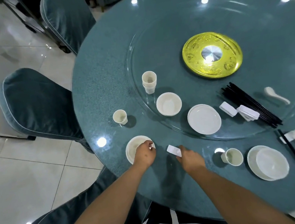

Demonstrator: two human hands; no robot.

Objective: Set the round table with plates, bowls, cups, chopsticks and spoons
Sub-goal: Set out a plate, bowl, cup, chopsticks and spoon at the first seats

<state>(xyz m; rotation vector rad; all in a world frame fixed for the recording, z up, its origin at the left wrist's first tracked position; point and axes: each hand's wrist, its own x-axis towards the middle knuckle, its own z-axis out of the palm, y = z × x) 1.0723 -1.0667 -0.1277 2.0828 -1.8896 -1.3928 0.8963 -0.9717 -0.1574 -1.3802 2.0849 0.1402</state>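
The right hand [189,159] pinches a small white oblong rest [173,150] by its near end, fingers curled on it; the piece's long axis runs from the hand up and leftward toward the middle of the surface [105,90], and it is plain, glossy and rounded at the corners. Whether it touches the surface I cannot tell. Just to its left, near the surface's near-left edge, the left hand [145,155] grips the right rim of a white bowl set on a plate [135,151], fingers curled over the rim. Beyond that setting stands a single cream cup [120,116], upright with its mouth up. On the glass turntable [154,39] lie a stack of cups [149,82], a white bowl [169,104], a stack of plates [204,119], two more white rests [239,111], a bundle of black chopsticks [249,103] whose long axis runs from the turntable's centre toward its near-right rim, and a white spoon [276,94] with its handle pointing right and down. A gold disc [212,55] marks the turntable's centre. Along the surface's near-right edge a finished setting shows a cup [233,157], a bowl on a plate [268,162], and a spoon and chopsticks on a rest [291,138], all pointing toward the near edge.
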